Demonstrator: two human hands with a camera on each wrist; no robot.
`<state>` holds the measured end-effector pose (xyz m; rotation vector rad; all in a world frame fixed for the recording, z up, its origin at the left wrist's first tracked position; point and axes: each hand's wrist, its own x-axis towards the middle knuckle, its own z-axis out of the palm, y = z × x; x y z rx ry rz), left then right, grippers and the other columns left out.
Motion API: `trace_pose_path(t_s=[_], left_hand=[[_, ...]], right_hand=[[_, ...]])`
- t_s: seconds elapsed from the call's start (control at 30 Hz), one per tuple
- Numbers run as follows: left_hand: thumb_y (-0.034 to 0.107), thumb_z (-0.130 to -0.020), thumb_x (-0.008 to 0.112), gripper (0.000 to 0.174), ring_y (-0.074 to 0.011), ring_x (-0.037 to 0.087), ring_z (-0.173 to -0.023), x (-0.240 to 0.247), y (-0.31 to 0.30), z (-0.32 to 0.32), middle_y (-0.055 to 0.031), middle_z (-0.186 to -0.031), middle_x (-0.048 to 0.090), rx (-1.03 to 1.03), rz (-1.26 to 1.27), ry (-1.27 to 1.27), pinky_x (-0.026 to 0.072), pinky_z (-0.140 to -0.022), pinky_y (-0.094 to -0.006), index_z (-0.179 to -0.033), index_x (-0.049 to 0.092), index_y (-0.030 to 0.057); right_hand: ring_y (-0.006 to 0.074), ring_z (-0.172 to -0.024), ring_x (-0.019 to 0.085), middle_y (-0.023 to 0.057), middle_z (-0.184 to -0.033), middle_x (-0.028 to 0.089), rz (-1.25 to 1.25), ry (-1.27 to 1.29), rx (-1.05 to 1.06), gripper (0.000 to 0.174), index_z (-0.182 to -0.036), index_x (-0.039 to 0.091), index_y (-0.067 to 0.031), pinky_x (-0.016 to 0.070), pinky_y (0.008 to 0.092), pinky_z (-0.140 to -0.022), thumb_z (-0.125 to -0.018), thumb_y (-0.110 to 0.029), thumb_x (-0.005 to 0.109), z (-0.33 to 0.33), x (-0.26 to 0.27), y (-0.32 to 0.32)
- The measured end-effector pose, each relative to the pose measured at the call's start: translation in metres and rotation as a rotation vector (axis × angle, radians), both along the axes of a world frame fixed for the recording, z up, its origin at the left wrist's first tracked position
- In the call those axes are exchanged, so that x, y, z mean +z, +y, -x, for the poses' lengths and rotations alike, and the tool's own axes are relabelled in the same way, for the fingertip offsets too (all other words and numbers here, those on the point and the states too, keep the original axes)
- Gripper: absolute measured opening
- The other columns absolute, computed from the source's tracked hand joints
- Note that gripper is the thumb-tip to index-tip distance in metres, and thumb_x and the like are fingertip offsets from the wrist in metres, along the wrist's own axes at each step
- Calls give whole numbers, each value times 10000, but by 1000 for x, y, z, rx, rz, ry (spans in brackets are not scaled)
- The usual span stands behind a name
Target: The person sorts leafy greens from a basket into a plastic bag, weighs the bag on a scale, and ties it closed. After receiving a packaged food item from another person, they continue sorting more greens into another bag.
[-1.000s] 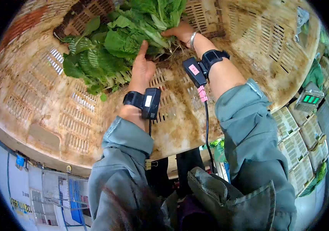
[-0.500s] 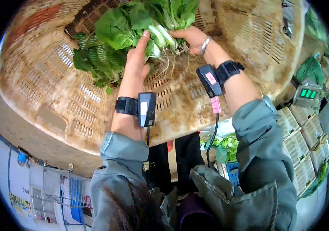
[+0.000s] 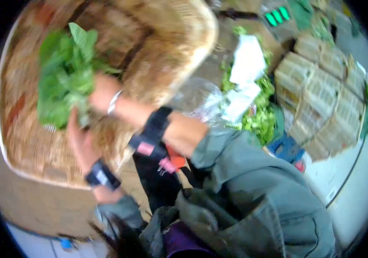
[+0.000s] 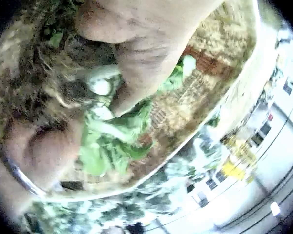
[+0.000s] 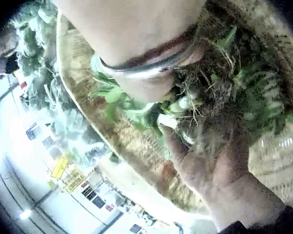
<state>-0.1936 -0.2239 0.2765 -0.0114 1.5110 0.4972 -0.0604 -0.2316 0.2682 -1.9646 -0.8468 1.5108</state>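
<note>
Leafy greens [image 3: 59, 77] are held between both hands over a stained, slotted plastic basket [image 3: 24, 146]. The left hand [image 3: 83, 139] grips the bunch at its lower right, thumb up along the stems. From the right side the right hand [image 3: 104, 92], with a silver bangle, holds the same bunch. White stem ends [image 4: 100, 87] and thin roots lie between the hands in the left wrist view. The right wrist view has the pale stems [image 5: 168, 121] by the left hand's fingertips; the right hand's fingers are mostly hidden there.
Plastic bags [image 3: 248, 60] and more greens [image 3: 261, 116] lie right of the basket. Stacked pale crates [image 3: 317, 94] stand farther right, below a device with a green-lit display [image 3: 277, 16]. The head view is blurred.
The view has swung right, so the basket stands farther left and the bags and crates show more. Both hands and the bunch have shifted left in the head view, with the greens raised off the basket.
</note>
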Motion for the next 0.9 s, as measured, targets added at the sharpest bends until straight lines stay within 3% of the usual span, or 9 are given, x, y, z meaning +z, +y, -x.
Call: trace_pose_path(t_s=[0.1, 0.17, 0.23, 0.3, 0.4, 0.43, 0.57, 0.7, 0.9], left_hand=[[275, -836, 495, 454, -252, 476, -1029, 71, -52, -11, -138, -1165, 474, -670, -623, 577, 398, -858, -383, -1211, 416, 32], [314, -841, 475, 478, -254, 455, -1065, 68, -50, -2, -123, -1191, 457, -57, -210, 459, 389, -875, -385, -1225, 402, 38], [324, -837, 479, 483, -250, 442, -1082, 94, -95, 1, -117, -1182, 465, 35, -300, 357, 392, -871, -379, -1218, 407, 37], [323, -835, 480, 449, -252, 458, -1055, 98, -159, 21, -117, -1153, 484, -90, -364, -367, 413, -836, -378, -1174, 444, 30], [255, -779, 577, 484, -261, 416, -1115, 111, -252, -46, -96, -1220, 442, -306, -71, -314, 357, -919, -425, -1197, 424, 66], [161, -767, 589, 477, -261, 408, -1127, 100, -280, -73, -106, -1231, 431, -23, 55, -777, 340, -944, -412, -1201, 417, 67], [52, -813, 532, 461, -219, 431, -1089, 28, -395, -147, -81, -1222, 430, -398, 83, -364, 315, -960, -359, -1243, 367, 63], [355, -863, 478, 536, -214, 374, -1144, -101, -491, -191, -73, -1268, 387, -456, 93, -337, 271, -979, -341, -1270, 336, 38], [380, -772, 587, 623, -242, 338, -1174, -216, -563, -196, -100, -1292, 368, -932, -206, 73, 232, -991, -362, -1251, 375, 42]], right_hand=[[339, -752, 583, 215, -797, 582, 125, 81, 67, 441, -1036, 426, 45, 481, 393, -636, -684, -151, 604, 15, 28, -15], [349, -782, 572, 213, -863, 568, 94, 212, 59, 459, -1087, 428, 1, 468, 410, -669, -708, -209, 584, -13, 72, -37], [348, -863, 547, 217, -954, 547, -32, 254, -49, 471, -1149, 430, -36, 444, 411, -745, -746, -250, 544, -20, 95, -85], [345, -959, 505, 204, -1040, 522, -560, 104, -161, 443, -1167, 451, -64, 415, 402, -812, -781, -277, 500, -43, 101, -151], [321, -1064, 456, 143, -1165, 484, -351, 254, 51, 411, -1125, 494, -72, 364, 393, -899, -797, -320, 491, -138, 131, -246], [313, -1082, 445, 146, -1185, 469, -402, 267, 155, 421, -1131, 490, -73, 344, 400, -920, -798, -331, 491, -161, 117, -282], [294, -1029, 484, 147, -1118, 512, -298, -14, 305, 409, -1104, 496, -59, 377, 376, -884, -732, -208, 578, -220, 30, -401], [262, -881, 549, 150, -959, 585, -14, 246, 461, 372, -1024, 536, -39, 423, 341, -794, -683, -159, 624, -262, -94, -437], [188, -811, 551, 104, -903, 625, 247, 477, 363, 361, -950, 580, -12, 425, 306, -764, -623, -123, 683, -273, -215, -502]])
